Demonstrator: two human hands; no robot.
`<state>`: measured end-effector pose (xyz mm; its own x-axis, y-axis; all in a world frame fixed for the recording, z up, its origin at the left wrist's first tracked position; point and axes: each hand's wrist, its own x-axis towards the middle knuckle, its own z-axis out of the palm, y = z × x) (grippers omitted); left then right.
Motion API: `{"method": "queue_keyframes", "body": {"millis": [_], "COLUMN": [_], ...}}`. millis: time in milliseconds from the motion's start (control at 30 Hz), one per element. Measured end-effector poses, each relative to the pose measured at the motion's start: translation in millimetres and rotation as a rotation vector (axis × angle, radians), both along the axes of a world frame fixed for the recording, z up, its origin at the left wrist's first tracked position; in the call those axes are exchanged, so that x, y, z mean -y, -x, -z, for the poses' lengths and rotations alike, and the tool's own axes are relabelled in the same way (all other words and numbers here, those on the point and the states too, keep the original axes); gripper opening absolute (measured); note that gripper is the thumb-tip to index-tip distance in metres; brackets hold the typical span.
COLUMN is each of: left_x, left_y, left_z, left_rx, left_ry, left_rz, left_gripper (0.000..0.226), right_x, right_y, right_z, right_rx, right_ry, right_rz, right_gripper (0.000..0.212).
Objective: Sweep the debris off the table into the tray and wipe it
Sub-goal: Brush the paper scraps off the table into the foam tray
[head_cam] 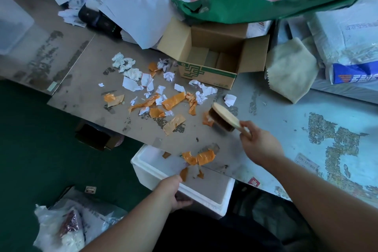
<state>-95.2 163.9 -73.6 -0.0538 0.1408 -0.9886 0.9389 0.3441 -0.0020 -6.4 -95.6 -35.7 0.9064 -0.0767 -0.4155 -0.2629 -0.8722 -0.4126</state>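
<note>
White foam tray [204, 195] held under the surface [266, 129] edge by left hand [173, 190] gripping its near rim; right hand [259, 145] closed on wooden brush [223, 117] handle. Sweeping step, barely started: crumpled paper and glossy orange tape scraps [159, 96] lie beyond both hands, a few at the edge. Next: drag bristles toward tray. Fuzzy cloth [290, 69] far right, unused

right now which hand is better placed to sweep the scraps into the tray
Right. The right hand already holds the brush beside the scraps, while the left hand steadies the tray under the table edge.
</note>
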Motion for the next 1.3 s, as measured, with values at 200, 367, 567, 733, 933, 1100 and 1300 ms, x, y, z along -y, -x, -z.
{"method": "queue_keyframes", "body": {"millis": [200, 367, 567, 733, 933, 1100, 1300], "left_x": [-2.4, -2.5, -4.7, -7.5, -7.8, -10.9, -11.1], "left_y": [-1.9, 0.6, -0.4, -1.2, -2.0, -3.4, -2.0], "left_z": [0.0, 2.7, 0.9, 4.6, 2.1, 1.2, 3.2], "left_rx": [-0.016, 0.013, 0.006, -0.009, -0.015, -0.044, -0.029], "left_ry": [0.01, 0.018, 0.016, 0.029, 0.029, 0.033, 0.048], "left_rz": [-0.029, -0.024, -0.02, -0.035, 0.007, 0.01, -0.016], "left_gripper": [0.026, 0.02, 0.026, 0.028, 0.029, 0.029, 0.023], "right_x": [-5.6, -9.5, -0.4, 12.8, 27.6, 31.8, 21.0], "right_y": [-4.4, 23.1, 26.9, -1.7, -44.1, -59.4, -34.7], "right_z": [0.9, 0.5, -2.6, -4.6, -7.8, -1.8, 6.0], "right_rx": [-0.105, -0.158, -0.207, -0.067, 0.096, 0.023, -0.123], "right_ry": [0.107, 0.11, 0.011, 0.003, 0.103, 0.174, 0.112], "right_rz": [-0.125, -0.328, -0.412, -0.12, 0.062, 0.008, 0.003], "right_gripper": [0.039, 0.045, 0.044, 0.036, 0.035, 0.036, 0.036]}}
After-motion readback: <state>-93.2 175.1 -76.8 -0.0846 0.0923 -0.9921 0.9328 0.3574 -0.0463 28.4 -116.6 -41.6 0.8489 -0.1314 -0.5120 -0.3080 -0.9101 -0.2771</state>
